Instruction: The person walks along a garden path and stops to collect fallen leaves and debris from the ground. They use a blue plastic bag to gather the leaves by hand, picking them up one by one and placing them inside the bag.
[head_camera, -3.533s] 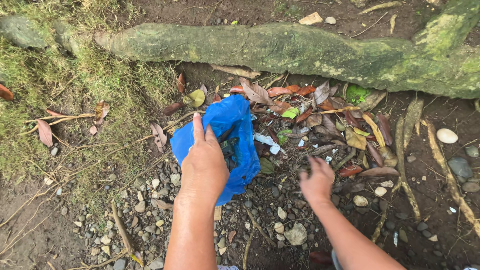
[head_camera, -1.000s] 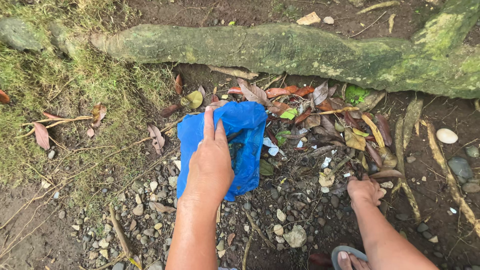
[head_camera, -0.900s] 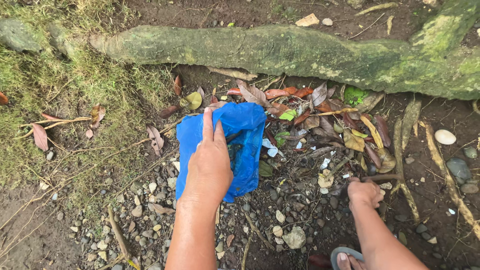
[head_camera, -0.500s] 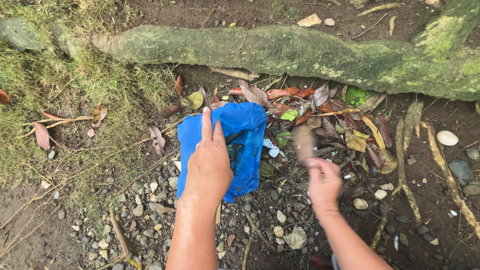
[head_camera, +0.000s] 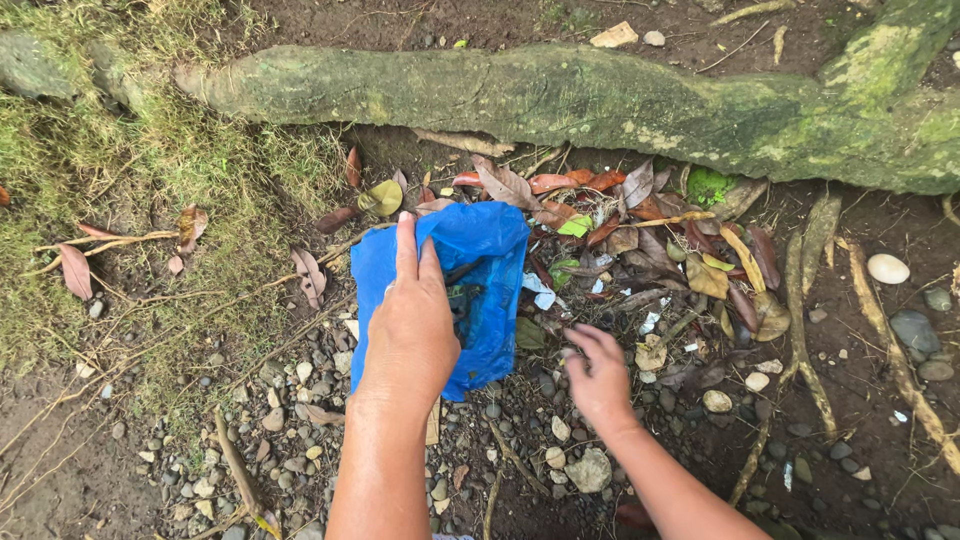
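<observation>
Crinkling blue plastic bag (head_camera: 490, 290) — left hand (head_camera: 410, 330)

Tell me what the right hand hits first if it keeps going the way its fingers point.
Probably the open side of the blue plastic bag that the left hand holds; the right hand points up-left toward it, though depth is unclear.

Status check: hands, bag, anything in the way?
Left hand grips blue bag, mouth held open. Right hand open, empty, low over gravel beside bag. Dead leaves and root beyond; nothing between hand and bag.
</observation>
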